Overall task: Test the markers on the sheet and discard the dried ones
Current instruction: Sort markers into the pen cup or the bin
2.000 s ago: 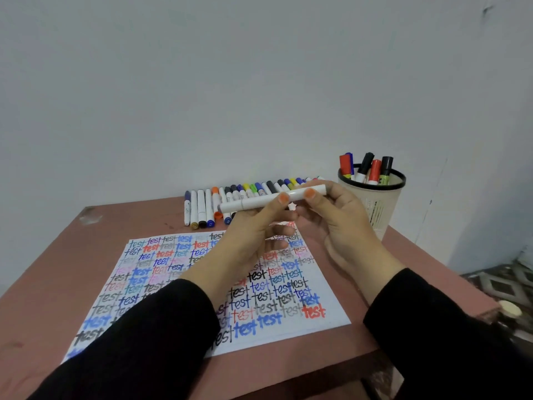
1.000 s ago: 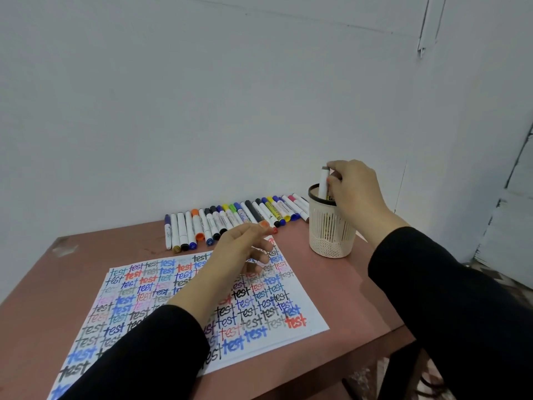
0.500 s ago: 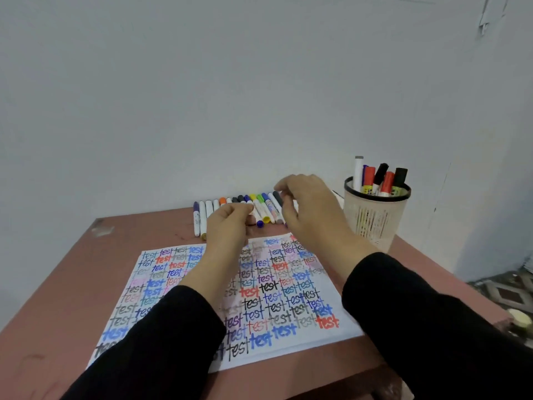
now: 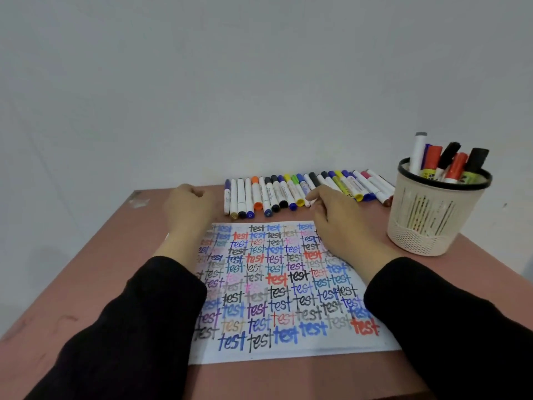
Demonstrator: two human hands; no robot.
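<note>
**Picking the next marker from the row**

Head view: the person leans over a reddish table (image 4: 101, 269) with both black sleeves forward. The right hand (image 4: 337, 223) reaches to the near ends of the row of markers (image 4: 277, 194), which lies along the far edge by the wall. Its fingers are loosely spread, with the index finger (image 4: 313, 196) at a white barrel in the middle of the row. Nothing is lifted or gripped that I can see. The left hand (image 4: 189, 210) sits by the left end of the row with its fingers curled under. I cannot tell whether it holds anything.

The sheet (image 4: 288, 290) lies between the forearms, crowded with the word "test" in many colours. To the right stands a mesh cup (image 4: 427, 223) with several capped markers (image 4: 432, 158) upright in it.

To my eye the step is choosing one marker to test. It would go best pinched at mid-barrel and drawn straight back, so its touching neighbours do not roll. The left hand could then take the cap. A bare patch is scarce; the near margin of the sheet looks the clearest place to judge a faint stroke.
</note>
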